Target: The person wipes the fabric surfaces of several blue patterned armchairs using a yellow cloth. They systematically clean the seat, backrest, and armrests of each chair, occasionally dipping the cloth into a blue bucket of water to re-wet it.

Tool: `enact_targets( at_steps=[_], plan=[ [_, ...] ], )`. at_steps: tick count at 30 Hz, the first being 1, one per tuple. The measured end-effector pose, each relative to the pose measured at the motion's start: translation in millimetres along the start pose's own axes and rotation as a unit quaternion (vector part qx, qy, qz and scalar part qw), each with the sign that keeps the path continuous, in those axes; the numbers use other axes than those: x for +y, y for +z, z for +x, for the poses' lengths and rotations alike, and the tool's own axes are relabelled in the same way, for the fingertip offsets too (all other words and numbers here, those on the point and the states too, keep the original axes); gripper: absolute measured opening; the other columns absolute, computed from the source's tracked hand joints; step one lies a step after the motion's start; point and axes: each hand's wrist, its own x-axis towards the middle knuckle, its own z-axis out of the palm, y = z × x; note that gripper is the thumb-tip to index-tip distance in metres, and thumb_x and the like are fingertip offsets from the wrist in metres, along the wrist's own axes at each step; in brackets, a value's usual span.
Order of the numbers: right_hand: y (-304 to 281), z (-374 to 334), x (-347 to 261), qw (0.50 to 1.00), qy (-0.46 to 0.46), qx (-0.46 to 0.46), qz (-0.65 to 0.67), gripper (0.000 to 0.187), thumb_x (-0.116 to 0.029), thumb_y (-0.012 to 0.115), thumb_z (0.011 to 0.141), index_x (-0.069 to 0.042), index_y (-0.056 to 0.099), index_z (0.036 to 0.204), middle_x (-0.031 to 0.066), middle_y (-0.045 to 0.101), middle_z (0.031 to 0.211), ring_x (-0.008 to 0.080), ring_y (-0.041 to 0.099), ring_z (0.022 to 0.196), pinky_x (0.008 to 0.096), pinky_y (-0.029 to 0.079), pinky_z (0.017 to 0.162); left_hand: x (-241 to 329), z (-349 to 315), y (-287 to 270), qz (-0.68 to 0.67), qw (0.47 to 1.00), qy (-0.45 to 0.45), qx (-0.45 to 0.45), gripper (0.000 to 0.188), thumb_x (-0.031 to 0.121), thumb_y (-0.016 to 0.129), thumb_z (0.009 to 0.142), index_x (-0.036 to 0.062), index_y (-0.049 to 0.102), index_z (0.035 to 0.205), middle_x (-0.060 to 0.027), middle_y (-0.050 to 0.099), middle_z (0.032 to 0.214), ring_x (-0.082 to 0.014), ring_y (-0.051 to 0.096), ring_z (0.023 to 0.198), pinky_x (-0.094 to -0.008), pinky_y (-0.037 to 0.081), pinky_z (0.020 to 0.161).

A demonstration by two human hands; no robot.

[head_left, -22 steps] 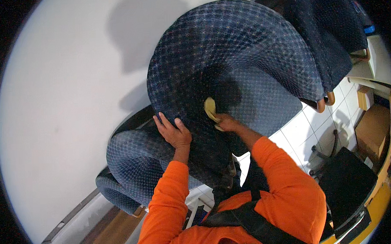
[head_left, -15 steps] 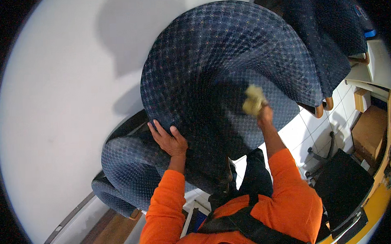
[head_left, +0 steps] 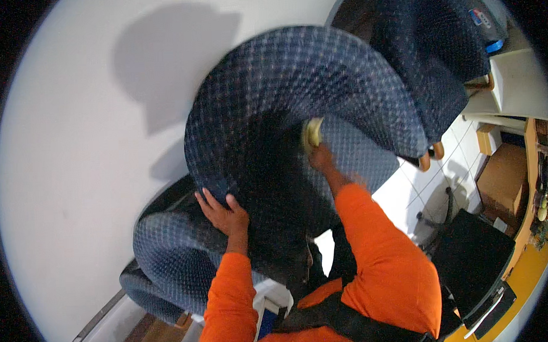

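A dark blue armchair [head_left: 241,94] with a checked, curved backrest takes up the middle of the view. My right hand [head_left: 320,159] is closed around a crumpled pale yellow cloth [head_left: 313,133], blurred by motion, over the inner part of the seat [head_left: 357,147] where it meets the backrest. Fingers spread, my left hand [head_left: 226,218] rests on the left end of the backrest and holds nothing.
Matching chairs stand close by, at the lower left [head_left: 174,253] and upper right [head_left: 427,57]. A white wall [head_left: 74,148] rises on the left. At the right are a black office chair [head_left: 476,254], a cardboard box [head_left: 503,175] and a yellow-edged desk [head_left: 534,282].
My right hand has swept the cloth leftward across the seat toward the backrest. My left hand keeps its place on the armchair. The whole view has shifted slightly.
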Motion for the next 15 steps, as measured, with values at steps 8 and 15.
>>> enact_targets(
  at_steps=[8,15],
  plan=[
    [-175,-113,-45,0.784,-0.170,0.270,0.533,0.039,-0.002,0.047,0.088,0.000,0.062,0.124,0.0133,0.067,0.116,0.0247,0.066,0.104,0.0372,0.054,0.090,-1,-5,-4,-0.009,1.000,-0.016,-0.013,0.072,0.051,0.043,0.099,-0.0002,0.035,0.149,-0.0318,0.028,0.154,-0.0496,0.034,0.138,-0.0570,0.030,0.112],
    [-378,-18,-201,0.896,-0.239,0.347,-0.141,0.048,-0.031,0.057,0.082,-0.022,0.063,0.129,0.0153,0.059,0.135,0.0383,0.059,0.119,0.0501,0.045,0.100,6,-7,-9,0.002,0.999,-0.032,-0.016,0.070,0.049,0.042,0.100,0.0013,0.035,0.150,-0.0293,0.028,0.155,-0.0475,0.034,0.139,-0.0552,0.029,0.114]
  ],
)
